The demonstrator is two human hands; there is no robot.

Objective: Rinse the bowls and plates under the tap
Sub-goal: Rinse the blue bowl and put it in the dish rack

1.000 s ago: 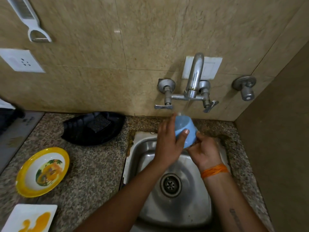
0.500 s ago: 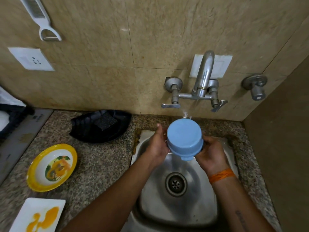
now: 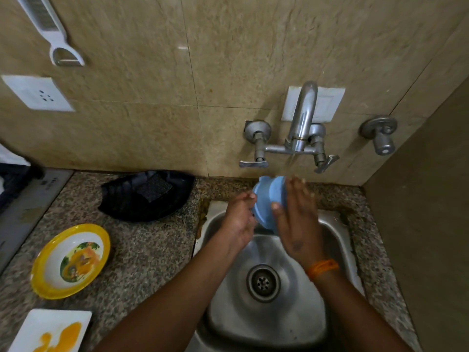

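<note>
- The right hand [image 3: 297,224] is lying flat against the underside of the blue bowl [image 3: 269,199], fingers straight and thumb across the base, rubbing rather than gripping; half a second ago it was cupping the bowl from the right side.
- The left hand [image 3: 241,217] is holding the bowl's rim, fingers curled about the edge, steadying it over the sink [image 3: 337,224].
- The bowl is now being tipped on edge, its base turned rightward; half a second ago its base was facing the camera squarely.
- The tap [image 3: 303,118] is running, with the stream falling onto the top of the bowl and the right fingers.
- Judgement: the outside of this bowl is being rinsed; the first item appears nearly finished.
- On the counter [image 3: 152,250] to the left, the yellow-rimmed plate [image 3: 69,260] and the white plate [image 3: 50,331], both soiled with orange residue, are awaiting rinsing, well apart from the sink.
</note>
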